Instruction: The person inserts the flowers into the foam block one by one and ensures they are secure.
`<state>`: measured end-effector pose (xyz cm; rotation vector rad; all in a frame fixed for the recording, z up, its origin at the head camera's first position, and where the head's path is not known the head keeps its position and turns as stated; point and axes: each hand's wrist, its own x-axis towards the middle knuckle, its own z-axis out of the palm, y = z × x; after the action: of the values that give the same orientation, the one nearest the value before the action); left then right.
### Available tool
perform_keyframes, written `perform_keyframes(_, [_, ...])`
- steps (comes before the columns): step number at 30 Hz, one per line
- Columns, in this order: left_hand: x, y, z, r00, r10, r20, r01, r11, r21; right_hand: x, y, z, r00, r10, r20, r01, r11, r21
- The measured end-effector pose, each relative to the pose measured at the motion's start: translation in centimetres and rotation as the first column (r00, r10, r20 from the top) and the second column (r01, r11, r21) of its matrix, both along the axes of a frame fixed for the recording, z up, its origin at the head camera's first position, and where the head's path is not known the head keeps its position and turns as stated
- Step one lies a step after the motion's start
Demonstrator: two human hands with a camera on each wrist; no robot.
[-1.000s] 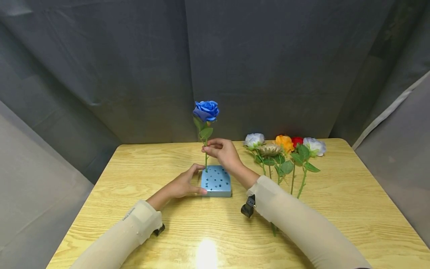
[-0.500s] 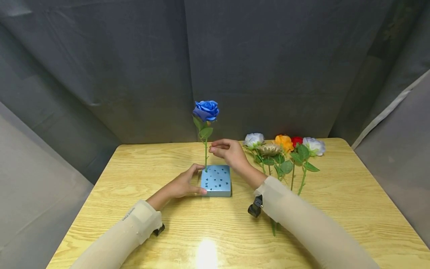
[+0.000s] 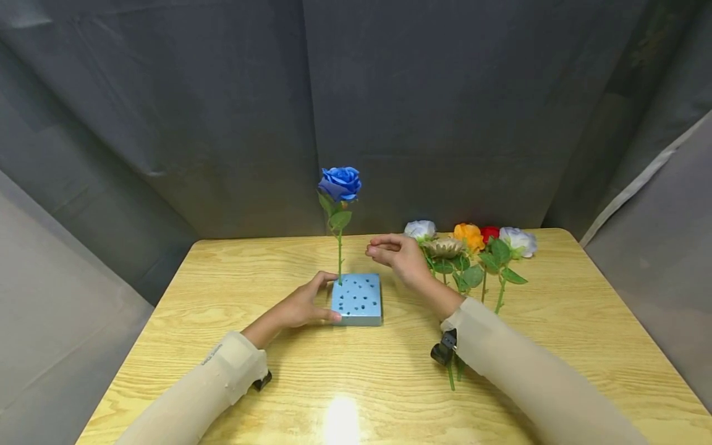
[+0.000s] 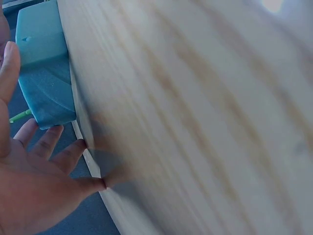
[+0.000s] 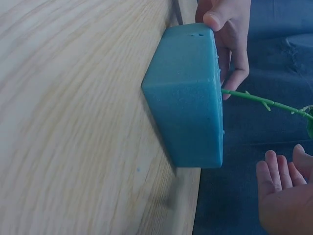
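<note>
The left forearm slanted in from the lower left of the head view and the right forearm from the lower right, both in beige sleeves. The left hand held its thumb and forefinger parted in a wide pinch. The right hand hung higher in that view, fingers gently bent, thumb beneath them.

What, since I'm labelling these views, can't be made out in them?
- Stem tip of the rose: head view, hidden inside the block.
- Its bloom: right wrist view, cut off by right edge.
- Lower stems of the flowers: head view, partly behind right sleeve.
- Print on left sleeve: head view, too small.
</note>
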<state>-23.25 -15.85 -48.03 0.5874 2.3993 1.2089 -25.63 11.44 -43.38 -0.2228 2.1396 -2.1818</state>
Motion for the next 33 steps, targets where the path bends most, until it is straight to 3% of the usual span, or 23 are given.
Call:
perform_keyframes(11, [0.0, -0.1, 0.1, 1.0, -0.017, 0.005, 0.017, 1.0, 0.0, 1.0, 2.1, -0.1, 1.0, -0.008, 0.029, 0.008, 1.0, 0.008])
perform_keyframes(33, [0.0, -0.1, 0.0, 1.0, -0.023, -0.004, 0.023, 1.0, -0.004, 3.5, 6.8, -2.1, 0.999, -0.034, -0.027, 0.037, 0.996, 0.08])
